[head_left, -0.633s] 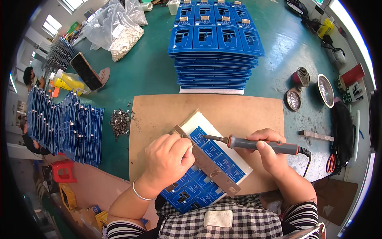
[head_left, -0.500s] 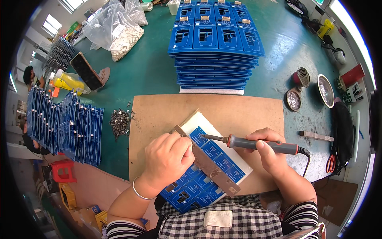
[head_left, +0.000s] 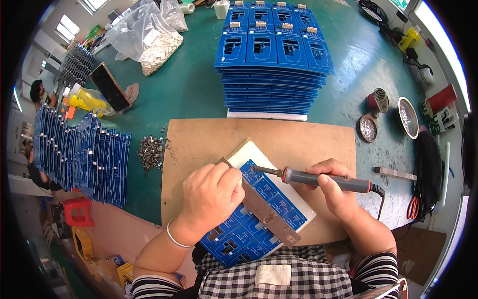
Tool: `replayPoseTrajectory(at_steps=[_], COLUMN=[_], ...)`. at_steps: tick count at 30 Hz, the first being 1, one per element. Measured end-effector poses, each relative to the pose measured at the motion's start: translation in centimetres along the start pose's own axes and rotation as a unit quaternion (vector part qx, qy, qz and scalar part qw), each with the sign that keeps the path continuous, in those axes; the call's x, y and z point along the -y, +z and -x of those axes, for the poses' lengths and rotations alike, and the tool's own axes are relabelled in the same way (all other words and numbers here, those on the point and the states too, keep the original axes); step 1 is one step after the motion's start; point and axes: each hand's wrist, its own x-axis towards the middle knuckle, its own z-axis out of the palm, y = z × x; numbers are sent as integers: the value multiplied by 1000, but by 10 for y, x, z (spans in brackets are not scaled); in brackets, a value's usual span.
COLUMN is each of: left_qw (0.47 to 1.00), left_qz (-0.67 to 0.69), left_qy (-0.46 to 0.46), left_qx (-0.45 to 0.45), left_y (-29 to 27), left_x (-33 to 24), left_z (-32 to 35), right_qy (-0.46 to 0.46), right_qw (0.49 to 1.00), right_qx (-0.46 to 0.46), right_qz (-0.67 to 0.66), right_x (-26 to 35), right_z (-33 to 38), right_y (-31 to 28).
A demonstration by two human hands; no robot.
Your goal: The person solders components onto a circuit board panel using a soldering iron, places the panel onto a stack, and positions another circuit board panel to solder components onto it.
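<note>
A blue circuit board panel [head_left: 285,204] lies slantwise on a pale pad [head_left: 258,154] in front of me. Across it runs a worn brown flat bar [head_left: 269,217]. My left hand [head_left: 211,197] is closed in a fist over the bar's upper end, fingers curled under and partly hidden. In my right hand [head_left: 336,187] is a grey soldering iron [head_left: 318,180], gripped like a pen. Its tip points left and meets, or hovers just over, the panel's upper edge beside my left fist. I cannot tell whether it touches.
Beneath the pad is a brown work board [head_left: 199,137]. A tall stack of blue panels [head_left: 271,82] stands beyond; upright panels [head_left: 82,154] and small metal parts [head_left: 150,152] sit left. On the right are a solder dish [head_left: 368,128], an iron stand [head_left: 378,98] and a metal bowl [head_left: 408,118].
The whole view has shifted slightly. Both hands keep their grips, and the iron's tip stays by the same upper edge of the panel.
</note>
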Motion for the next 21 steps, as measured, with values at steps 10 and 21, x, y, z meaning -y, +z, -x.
replayPoseTrajectory(at_steps=[10,21], left_qw=[999,999], left_qz=[35,44], left_qy=[-18,-4], left_qx=[19,18], left_y=[-5,0], left_x=[-5,-12], left_z=[2,3], right_qy=[-71,-83], right_qw=[995,995], right_qx=[-70,-42], right_qz=[20,39], right_x=[-4,-2], right_z=[8,20], right_y=[1,-3])
